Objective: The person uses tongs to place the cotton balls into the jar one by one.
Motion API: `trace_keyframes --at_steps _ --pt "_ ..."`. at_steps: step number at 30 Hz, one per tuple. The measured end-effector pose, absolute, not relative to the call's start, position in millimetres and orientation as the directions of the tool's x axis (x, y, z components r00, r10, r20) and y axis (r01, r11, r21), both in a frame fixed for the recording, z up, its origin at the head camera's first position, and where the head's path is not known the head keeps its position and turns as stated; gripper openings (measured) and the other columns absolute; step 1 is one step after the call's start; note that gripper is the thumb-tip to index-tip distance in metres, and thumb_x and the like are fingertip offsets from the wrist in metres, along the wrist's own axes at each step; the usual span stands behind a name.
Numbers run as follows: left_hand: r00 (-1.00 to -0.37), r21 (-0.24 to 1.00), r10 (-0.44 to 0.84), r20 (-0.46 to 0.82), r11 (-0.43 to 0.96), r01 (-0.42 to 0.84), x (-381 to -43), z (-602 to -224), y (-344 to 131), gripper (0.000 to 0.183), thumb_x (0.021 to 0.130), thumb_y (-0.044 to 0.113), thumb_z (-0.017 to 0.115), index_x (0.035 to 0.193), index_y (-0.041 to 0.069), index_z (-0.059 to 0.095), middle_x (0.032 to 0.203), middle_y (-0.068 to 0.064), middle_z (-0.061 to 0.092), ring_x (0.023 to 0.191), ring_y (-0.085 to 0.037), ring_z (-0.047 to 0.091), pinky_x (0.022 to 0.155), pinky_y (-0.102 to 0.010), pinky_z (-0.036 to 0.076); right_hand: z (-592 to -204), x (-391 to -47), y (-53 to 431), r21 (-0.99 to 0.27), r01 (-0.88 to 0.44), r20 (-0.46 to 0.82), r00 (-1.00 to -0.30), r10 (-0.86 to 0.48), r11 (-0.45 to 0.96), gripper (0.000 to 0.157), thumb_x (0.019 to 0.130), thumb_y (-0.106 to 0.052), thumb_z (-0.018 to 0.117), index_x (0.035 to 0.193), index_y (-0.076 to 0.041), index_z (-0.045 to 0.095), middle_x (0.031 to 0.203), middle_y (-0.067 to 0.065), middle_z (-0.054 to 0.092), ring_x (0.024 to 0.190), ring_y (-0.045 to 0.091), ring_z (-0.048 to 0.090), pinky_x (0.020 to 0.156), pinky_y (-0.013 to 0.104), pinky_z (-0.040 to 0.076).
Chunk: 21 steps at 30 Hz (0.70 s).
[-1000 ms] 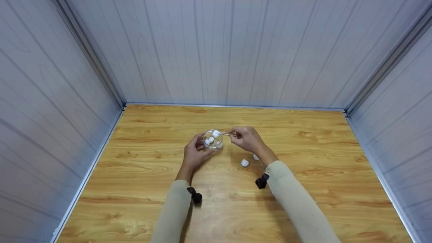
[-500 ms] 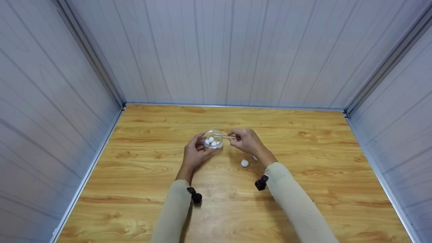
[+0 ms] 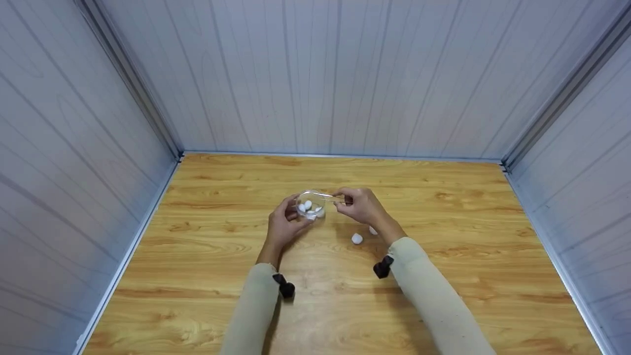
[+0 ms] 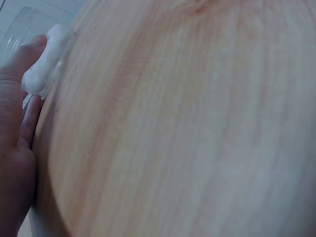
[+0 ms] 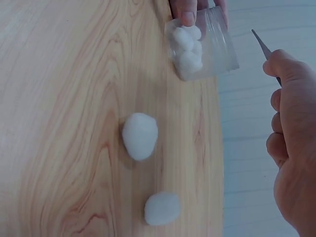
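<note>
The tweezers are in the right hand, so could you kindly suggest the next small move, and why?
Probably lower the right hand so the tweezers can pinch one of the two loose white balls lying on the table: the tweezers hold nothing, and the left hand holds the clear cup with other balls inside.

Soft, moderate light fills the head view, leaving pale glare on the wooden table (image 3: 330, 305) and diffuse shadows beside both sleeves (image 3: 251, 305). The walls (image 3: 315, 74) take a bluish cast. The left wrist view is hazy, its grain smeared and washed out; the right wrist view looks crisper, the white balls (image 5: 140, 137) bright with little surface detail.
</note>
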<state>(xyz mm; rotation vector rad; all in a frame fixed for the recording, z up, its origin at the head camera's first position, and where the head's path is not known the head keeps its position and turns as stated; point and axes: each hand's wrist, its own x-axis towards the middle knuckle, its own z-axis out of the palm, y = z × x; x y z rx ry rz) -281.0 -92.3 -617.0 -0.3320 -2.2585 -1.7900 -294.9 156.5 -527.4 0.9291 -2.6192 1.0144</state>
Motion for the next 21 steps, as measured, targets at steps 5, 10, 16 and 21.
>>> trace_keyframes --at_steps 5,10,16,21 --pt "-0.944 0.924 0.045 0.328 0.192 0.330 -272 -601 -91 0.073 0.064 0.006 0.083 0.129 0.005 0.049 0.115 -0.021 0.056 0.100 -0.035 0.056 0.083 -0.044 0.050 -519 -296 157 -0.587 -0.627 0.404 -0.775 -0.486 0.512 0.021 0.086 -0.022 0.062 0.106 -0.026 0.067 0.053 -0.008 0.047 0.043 0.010 0.037 0.041 0.025 0.035" --pt "-0.944 0.928 0.057 0.324 0.173 0.329 -267 -591 -91 0.073 0.065 0.001 0.081 0.129 0.002 0.048 0.115 -0.025 0.054 0.101 -0.040 0.054 0.084 -0.049 0.048 -515 -296 160 -0.615 -0.636 0.439 -0.767 -0.468 0.466 0.027 0.083 -0.015 0.065 0.103 -0.034 0.066 0.052 -0.010 0.047 0.042 0.010 0.037 0.041 0.025 0.035" --pt "-0.943 0.929 0.062 0.327 0.161 0.333 -267 -593 -91 0.073 0.065 0.001 0.081 0.129 0.002 0.048 0.116 -0.025 0.053 0.102 -0.041 0.054 0.084 -0.049 0.048 -516 -295 167 -0.624 -0.639 0.444 -0.763 -0.469 0.449 0.031 0.083 -0.012 0.064 0.103 -0.036 0.065 0.053 -0.010 0.048 0.043 0.010 0.037 0.041 0.025 0.035" --pt "-0.932 0.917 0.058 0.357 0.171 0.361 -270 -598 -90 0.073 0.063 0.002 0.082 0.128 0.001 0.049 0.114 -0.024 0.055 0.100 -0.038 0.056 0.082 -0.044 0.050 -517 -293 175 -0.651 -0.623 0.429 -0.773 -0.467 0.433 0.025 0.084 -0.014 0.063 0.103 -0.030 0.066 0.049 -0.006 0.041 0.042 0.012 0.031 0.039 0.025 0.032"
